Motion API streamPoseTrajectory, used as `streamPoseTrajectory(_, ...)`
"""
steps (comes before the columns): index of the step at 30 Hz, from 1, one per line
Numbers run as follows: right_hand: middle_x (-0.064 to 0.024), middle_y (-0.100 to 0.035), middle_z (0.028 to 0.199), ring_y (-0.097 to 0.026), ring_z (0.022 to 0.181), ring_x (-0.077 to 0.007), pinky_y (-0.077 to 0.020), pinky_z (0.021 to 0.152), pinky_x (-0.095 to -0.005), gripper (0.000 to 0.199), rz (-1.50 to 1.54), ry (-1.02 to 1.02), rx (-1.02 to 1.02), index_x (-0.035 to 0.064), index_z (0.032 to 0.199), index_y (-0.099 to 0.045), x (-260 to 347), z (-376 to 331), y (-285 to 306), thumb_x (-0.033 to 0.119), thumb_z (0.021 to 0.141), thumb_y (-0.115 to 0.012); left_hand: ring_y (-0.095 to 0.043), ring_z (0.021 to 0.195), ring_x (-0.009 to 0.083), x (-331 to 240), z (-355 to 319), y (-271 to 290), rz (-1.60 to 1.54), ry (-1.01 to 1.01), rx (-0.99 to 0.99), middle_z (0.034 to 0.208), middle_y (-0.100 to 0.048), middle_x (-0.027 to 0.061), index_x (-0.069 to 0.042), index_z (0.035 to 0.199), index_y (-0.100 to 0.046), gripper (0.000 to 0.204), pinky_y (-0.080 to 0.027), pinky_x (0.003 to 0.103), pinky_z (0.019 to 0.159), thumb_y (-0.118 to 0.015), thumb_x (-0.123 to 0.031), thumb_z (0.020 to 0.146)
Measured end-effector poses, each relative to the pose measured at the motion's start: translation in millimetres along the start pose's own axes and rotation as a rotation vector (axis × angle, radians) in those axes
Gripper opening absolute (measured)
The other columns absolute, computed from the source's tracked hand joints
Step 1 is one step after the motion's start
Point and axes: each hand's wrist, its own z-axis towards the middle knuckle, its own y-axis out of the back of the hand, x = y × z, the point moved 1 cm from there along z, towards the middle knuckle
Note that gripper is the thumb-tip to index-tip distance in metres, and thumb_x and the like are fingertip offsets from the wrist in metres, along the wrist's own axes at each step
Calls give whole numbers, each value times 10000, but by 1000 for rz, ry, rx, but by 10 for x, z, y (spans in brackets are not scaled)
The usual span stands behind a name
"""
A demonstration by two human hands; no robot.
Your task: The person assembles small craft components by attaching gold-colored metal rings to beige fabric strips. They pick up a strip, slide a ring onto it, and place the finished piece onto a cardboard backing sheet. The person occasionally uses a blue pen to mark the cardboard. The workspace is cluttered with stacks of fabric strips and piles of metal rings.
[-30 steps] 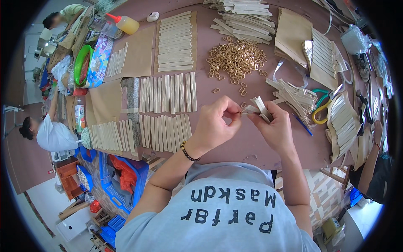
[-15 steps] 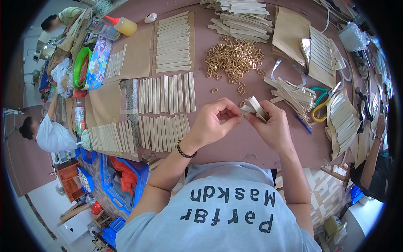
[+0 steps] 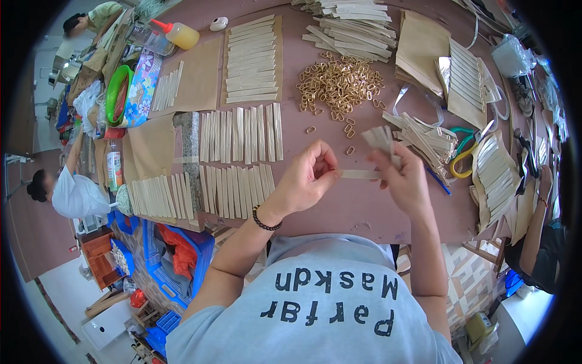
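Note:
My left hand (image 3: pixel 308 181) is closed in a pinch over the near middle of the table. Between its thumb and finger is one end of a pale cream strip (image 3: pixel 362 175), stretched sideways toward my other hand. To the right, my right hand (image 3: pixel 405 182) is closed around a small bundle of similar strips (image 3: pixel 379 139), which fans out above the fingers and is blurred by motion. The single strip's right end is hidden at the right fingers. Just beyond the hands lie a few loose gold oval rings (image 3: pixel 350 150), and behind them a heap of such rings (image 3: pixel 339 84).
Rows of laid-out strips (image 3: pixel 241 133) cover the left of the table. A strip pile (image 3: pixel 351 36) lies at the back. Scissors (image 3: pixel 465 159), a blue pen (image 3: pixel 439 182) and loose strips (image 3: pixel 427 136) are on the right. A glue bottle (image 3: pixel 182 36) stands far left. Other people sit at both sides.
My right hand has moved right, away from the left, and the bundle has swung up and fanned. A single strip now spans the gap between my hands.

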Motion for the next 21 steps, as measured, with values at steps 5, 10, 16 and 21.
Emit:
streamPoseTrajectory(5,-45,-647,818,-633,693,-101,-508,575,-251,212,56,11,-2,-23,1115,-641,-38,45,151,118,979,-560,-570,728,118,42,48,24,443,60,81,887,-569,39,-27,1006,-595,145,-481,260,664,-676,-37,886)
streamPoseTrajectory(10,-45,-658,820,-648,710,-106,-518,588,-251,216,57,30,6,-31,1115,-638,27,-4,76,110,969,-565,-589,725,268,63,268,-134,827,-289,-177,851,-552,103,-26,886,-619,110,-486,359,664,-700,-89,843)
streamPoseTrajectory(16,-25,-645,723,-621,657,-90,-496,573,-249,212,16,32,-106,-15,1055,-660,-42,-4,15,140,909,-657,-604,697,288,122,467,-161,899,-277,-119,790,-580,107,-13,838,-592,87,-495,389,649,-668,-55,833)
streamPoseTrajectory(21,-62,-597,630,-506,549,-105,-414,515,-296,177,-172,72,-142,-10,943,-664,-95,-27,-21,152,882,-693,-653,631,131,20,386,-136,579,-107,-182,742,-663,50,-2,889,-627,71,-511,284,567,-672,-54,874)
